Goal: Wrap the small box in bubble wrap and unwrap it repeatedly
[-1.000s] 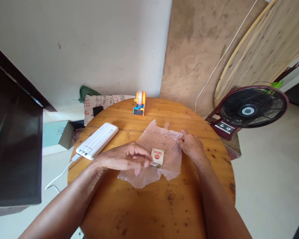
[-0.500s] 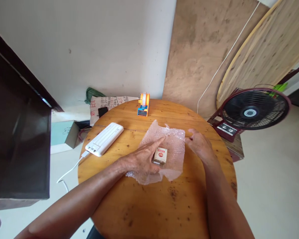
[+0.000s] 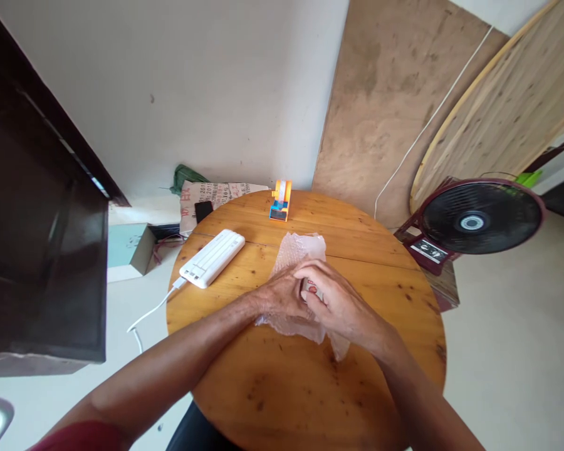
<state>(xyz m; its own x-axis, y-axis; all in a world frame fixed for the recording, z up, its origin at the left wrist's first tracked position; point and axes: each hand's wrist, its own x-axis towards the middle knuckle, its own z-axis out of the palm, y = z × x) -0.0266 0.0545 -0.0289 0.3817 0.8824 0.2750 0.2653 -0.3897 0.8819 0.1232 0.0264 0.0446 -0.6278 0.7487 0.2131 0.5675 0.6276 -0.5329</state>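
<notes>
A small pale box with a red mark [image 3: 312,288] lies on a sheet of bubble wrap [image 3: 297,246] on the round wooden table. My left hand [image 3: 282,293] grips the box from its left side, its palm down over the wrap. From the right, my right hand [image 3: 341,300] is closed on the wrap's right side, which is folded up against the box. Its curled fingers meet my left hand and cover most of the box. Part of the wrap sticks out below both hands.
A white power bank [image 3: 212,258] with a cable lies at the table's left. An orange and blue tape dispenser [image 3: 281,202] stands at the far edge. Beyond the right edge is a dark red fan [image 3: 474,219]. A printed sack [image 3: 219,193] sits behind the table.
My right hand has come in from the right to the box, folding the right part of the bubble wrap toward it. My left hand stays at the box. The view has shifted slightly.
</notes>
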